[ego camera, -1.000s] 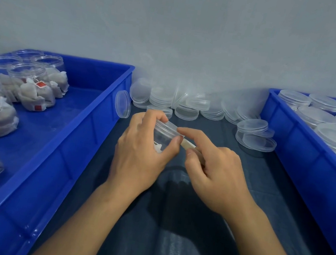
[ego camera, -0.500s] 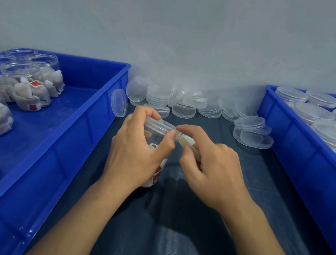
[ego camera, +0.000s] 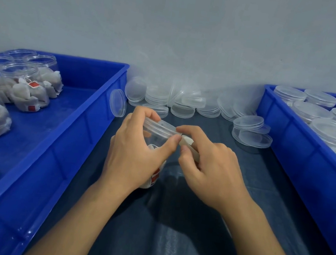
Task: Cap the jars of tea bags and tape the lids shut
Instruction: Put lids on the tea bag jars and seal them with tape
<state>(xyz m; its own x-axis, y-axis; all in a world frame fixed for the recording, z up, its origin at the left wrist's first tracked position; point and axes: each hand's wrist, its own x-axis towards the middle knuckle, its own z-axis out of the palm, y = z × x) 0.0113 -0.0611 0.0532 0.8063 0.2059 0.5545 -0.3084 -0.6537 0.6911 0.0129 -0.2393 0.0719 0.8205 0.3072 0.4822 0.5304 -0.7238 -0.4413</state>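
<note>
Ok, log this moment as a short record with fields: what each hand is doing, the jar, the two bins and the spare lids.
left hand: left hand grips the jar round its side
right hand: right hand pinches a pale strip, likely tape, at the lid's edge
jar: tilted, clear lid on, tea bags inside
left bin: uncapped jars of tea bags
right bin: capped jars
spare lids: piled against the wall between the bins
surface: dark cloth
</note>
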